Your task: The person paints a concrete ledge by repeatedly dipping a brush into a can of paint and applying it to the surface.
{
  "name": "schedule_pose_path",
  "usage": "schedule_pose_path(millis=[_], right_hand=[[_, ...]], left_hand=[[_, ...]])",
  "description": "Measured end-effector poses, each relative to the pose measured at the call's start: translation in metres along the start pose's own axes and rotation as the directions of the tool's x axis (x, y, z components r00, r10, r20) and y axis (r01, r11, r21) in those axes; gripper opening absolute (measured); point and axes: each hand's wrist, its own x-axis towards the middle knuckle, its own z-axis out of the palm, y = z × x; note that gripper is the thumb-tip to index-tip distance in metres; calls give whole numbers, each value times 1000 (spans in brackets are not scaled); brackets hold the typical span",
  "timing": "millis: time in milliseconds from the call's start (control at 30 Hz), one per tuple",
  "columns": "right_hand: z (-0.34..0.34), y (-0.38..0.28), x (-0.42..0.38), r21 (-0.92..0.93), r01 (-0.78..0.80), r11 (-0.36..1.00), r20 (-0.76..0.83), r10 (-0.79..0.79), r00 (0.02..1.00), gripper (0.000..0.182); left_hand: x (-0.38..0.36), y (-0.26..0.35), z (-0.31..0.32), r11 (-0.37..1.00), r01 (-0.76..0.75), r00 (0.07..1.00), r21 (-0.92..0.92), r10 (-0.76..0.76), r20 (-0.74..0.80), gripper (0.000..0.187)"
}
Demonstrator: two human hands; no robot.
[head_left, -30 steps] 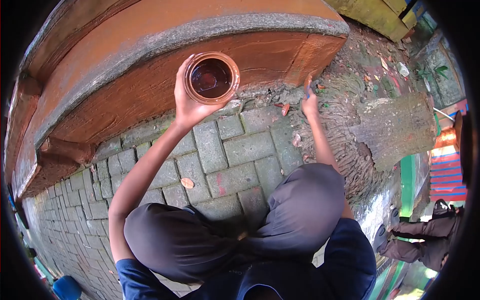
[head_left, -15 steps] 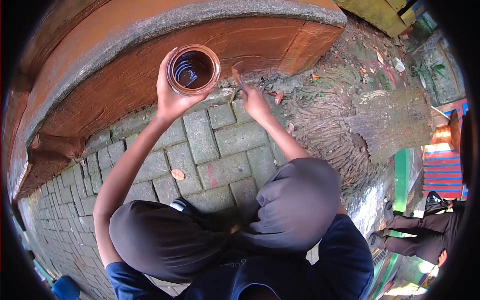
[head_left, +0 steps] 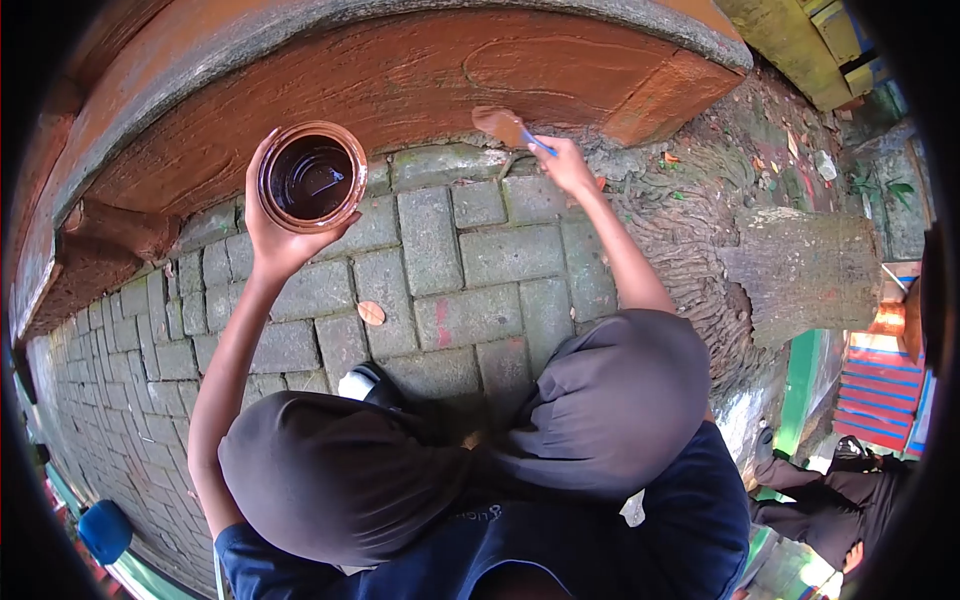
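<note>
My left hand (head_left: 280, 240) is wrapped round an open paint can (head_left: 357, 185), its mouth facing up. Dark brown paint coats the inside walls, with shiny streaks deep inside. Closed on the blue handle of a paintbrush (head_left: 502, 124) is my right hand (head_left: 565, 167). The wide brown brush head lies at the lower part of the reddish-brown wall (head_left: 400, 85) and seems to touch it. Wet-looking strokes show on the wall around the brush.
A grey ledge (head_left: 300, 32) tops the low wall. Paving bricks (head_left: 430, 240) run below it, with a dry leaf (head_left: 371, 313) on them. Gnarled roots and a tree trunk (head_left: 810, 265) stand at right. Another person's legs (head_left: 820, 500) appear at lower right.
The paint can has moved left, away from the brush. My right hand has turned the brush, so its broad side and blue handle now show against the wall. The view has shifted slightly.
</note>
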Motion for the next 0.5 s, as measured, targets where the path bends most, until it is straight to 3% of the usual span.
schedule_pose_path(millis=[67,133,200,267,333,400,500], right_hand=[[-21,21,1,-158,157,975,-75,-170,983,32],[-49,-20,-28,-113,-290,950,-103,279,955,33],[-66,22,-26,-14,-248,969,-140,244,960,33],[-77,75,-27,-185,4,983,-352,-70,933,31],[-77,106,-33,-260,-12,965,-468,-115,876,30],[-68,77,-53,-255,-141,957,-438,16,899,31],[-38,44,-62,-104,-118,988,-292,83,953,28]], left_hand=[[-6,1,-12,999,14,1000,30,-14,-1,111],[-12,1,-14,999,29,999,21,-28,-44,111],[-17,1,-15,999,-26,997,36,28,-67,111],[-26,-1,-13,999,0,998,-37,-2,-66,112],[-35,-3,-11,998,9,995,-66,-16,-98,112],[-44,-3,-9,994,40,992,-99,-51,-113,114],[-65,-10,-15,988,69,991,-139,-84,-106,114]])
